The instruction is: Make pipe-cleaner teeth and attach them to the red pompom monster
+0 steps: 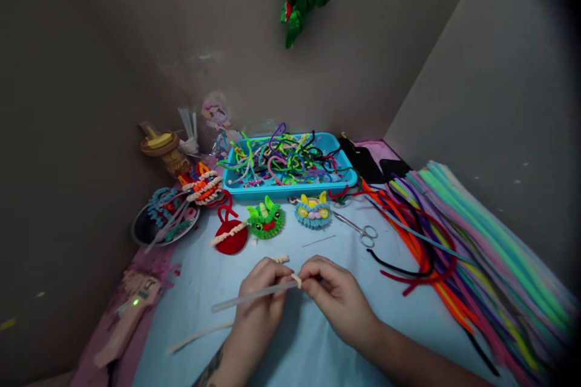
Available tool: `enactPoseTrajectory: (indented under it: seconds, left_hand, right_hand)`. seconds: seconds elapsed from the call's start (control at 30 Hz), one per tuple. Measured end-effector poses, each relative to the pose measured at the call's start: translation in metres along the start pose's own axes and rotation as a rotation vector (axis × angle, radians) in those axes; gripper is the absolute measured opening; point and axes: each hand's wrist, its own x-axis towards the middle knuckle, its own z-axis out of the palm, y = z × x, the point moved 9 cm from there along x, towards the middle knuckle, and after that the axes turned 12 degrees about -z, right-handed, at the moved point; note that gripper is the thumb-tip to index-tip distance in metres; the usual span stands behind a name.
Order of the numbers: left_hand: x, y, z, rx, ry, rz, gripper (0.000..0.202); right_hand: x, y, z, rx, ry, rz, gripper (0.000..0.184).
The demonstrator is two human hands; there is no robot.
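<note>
Both hands meet over the blue tabletop. My left hand (259,295) is closed around a translucent glue stick (236,301), which slants up to the right. At the stick's right end, a cream pipe cleaner (296,280) is looped around it, and my right hand (334,297) pinches there with thumb and forefinger. A loose cream length (195,338) trails out to the left beneath my left hand. Just beyond the left fingers lies a coiled cream piece (282,259). A red disc with a cream twist (230,239), a green dragon-like face (266,219) and a blue-yellow face (313,213) lie further back.
Scissors (363,232) and a needle-like rod (319,240) lie behind my right hand. A blue tray (290,191) of pipe-cleaner scraps stands at the back. Bundled pipe cleaners (490,242) cover the right side. A metal bowl (141,239) and pink glue gun (127,320) are left.
</note>
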Motion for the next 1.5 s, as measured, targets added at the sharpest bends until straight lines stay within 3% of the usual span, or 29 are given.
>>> enactPoseTrajectory:
  seconds: [0.23,0.33,0.47,0.6,0.77,0.87,1.17,1.5]
  left_hand:
    - [-0.002,-0.001,0.003,-0.059,-0.014,-0.022,0.015]
    - [-0.001,-0.007,0.007,-0.149,-0.038,-0.12,0.013]
    - [-0.002,-0.015,0.009,-0.184,-0.035,-0.243,0.011]
    - [-0.006,-0.008,0.007,-0.008,0.013,-0.109,0.01]
    - [-0.015,0.011,0.004,0.408,0.183,0.193,0.016]
    - [-0.018,0.02,0.008,0.629,0.22,0.296,0.02]
    - [-0.011,0.022,0.004,0.645,0.173,0.27,0.017]
    - [0.002,0.0,0.004,0.3,-0.117,0.042,0.017]
  right_hand:
    - [-0.001,-0.013,-0.011,-0.172,0.108,-0.151,0.014]
    - [0.001,-0.023,-0.014,-0.299,0.167,-0.258,0.014]
    - [0.004,-0.03,-0.01,-0.416,0.149,-0.349,0.017]
    - [0.005,-0.028,-0.006,-0.47,0.079,-0.369,0.019]
    - [0.004,-0.017,0.001,-0.517,-0.036,-0.328,0.021]
    - [0.004,-0.015,0.007,-0.573,-0.092,-0.325,0.022]
    - [0.006,-0.02,0.019,-0.739,-0.258,-0.417,0.025]
    - [0.008,-0.03,0.011,-0.623,-0.337,-0.561,0.031]
